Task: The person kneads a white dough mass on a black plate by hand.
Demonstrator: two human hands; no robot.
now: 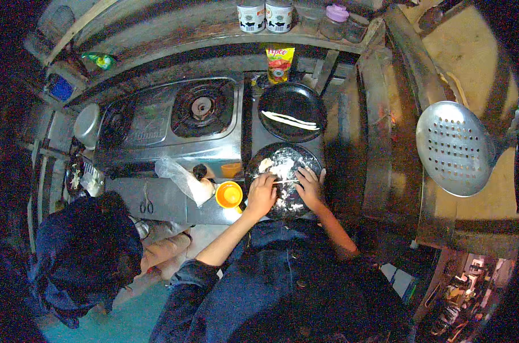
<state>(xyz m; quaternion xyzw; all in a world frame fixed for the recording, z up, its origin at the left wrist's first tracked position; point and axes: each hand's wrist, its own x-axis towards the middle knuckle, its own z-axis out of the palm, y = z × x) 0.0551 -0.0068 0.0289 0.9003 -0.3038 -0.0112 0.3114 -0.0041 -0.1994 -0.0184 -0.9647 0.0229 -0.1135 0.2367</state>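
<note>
A round black plate (298, 207) dusted with white flour lies in front of me. A thin strand of dough (285, 182) runs crosswise on it between my hands. My left hand (261, 193) rests over the strand's left end with its fingers stretched forward. Over the right end lies my right hand (311, 187), fingers apart and flat. A pale lump of dough (265, 165) sits near the plate's far left edge, beside the loose flour. Just beyond, a second black plate (292, 97) holds a long folded dough strand (288, 120).
Left of the plate stand an orange mug (229, 195) and a clear plastic bag (182, 180). Scissors (146, 201) lie farther left, below a gas stove (205, 108). A slotted metal skimmer (456, 148) hangs at right. Another person (88, 257) is at lower left.
</note>
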